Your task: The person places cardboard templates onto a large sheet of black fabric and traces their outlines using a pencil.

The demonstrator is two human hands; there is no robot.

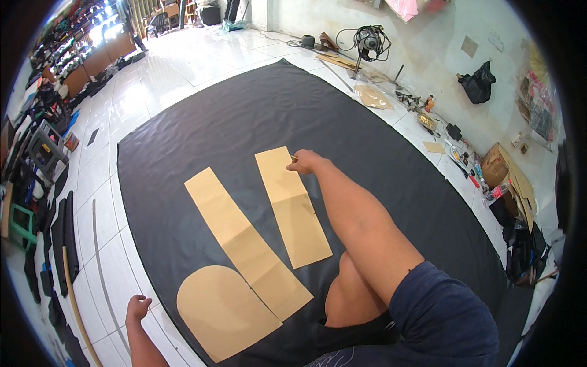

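A large sheet of black material (183,134), smooth like leatherette, is spread on the floor. Three tan paper pattern pieces lie flat on it. One is a long strip (244,241); a shorter strip (296,220) lies to its right. The third, a round-topped piece (223,312), is near me on the left, along the long strip's lower edge. My right hand (307,162) is closed in a pinch at the shorter strip's upper right edge. A thin bit shows at its fingertips, too small to name. My left hand (139,307) hangs left of the sheet, fingers curled, nothing visible in it.
A fan (370,43) stands by the wall at the far right. Tools, a cardboard box (498,165) and a plastic bottle (496,192) line the right side. Stools (46,150), dark rolls and a long wooden stick (76,306) lie along the left.
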